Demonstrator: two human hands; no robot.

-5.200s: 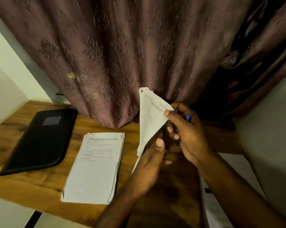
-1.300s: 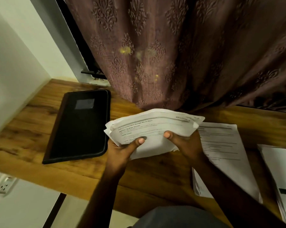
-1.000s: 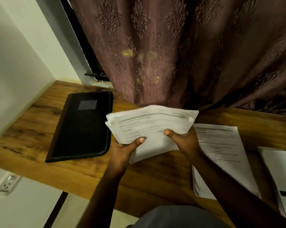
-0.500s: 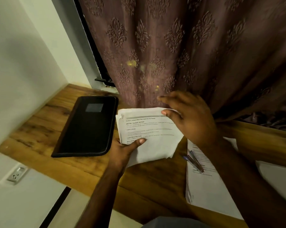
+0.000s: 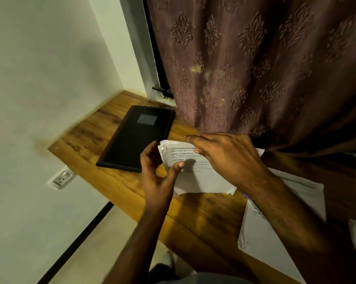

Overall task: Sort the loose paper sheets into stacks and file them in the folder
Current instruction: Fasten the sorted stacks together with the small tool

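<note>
Changed: the right hand [image 5: 228, 158], which half a second ago pinched the bundle's top edge, now lies flatter across it; the view has swung left.
Curtain [image 5: 254, 64]: hangs behind, brushing the wooden surface [image 5: 203, 212].
Folder [image 5: 138, 140]: black, closed, flat on the surface, long axis running away from the person, just left of the held papers.
Second stack [image 5: 275, 222]: lies on the surface to the right, under the right forearm.
Paper bundle [image 5: 193, 177]: raised over the surface between both hands, the folder on its left.
Left hand [image 5: 156, 173]: nearer the folder; fingers [image 5: 177, 167] loosely curled, thumb on the sheet's left edge.
Right fingers: straight, pressing on top.
Obstacle: closed cover must open first.
</note>
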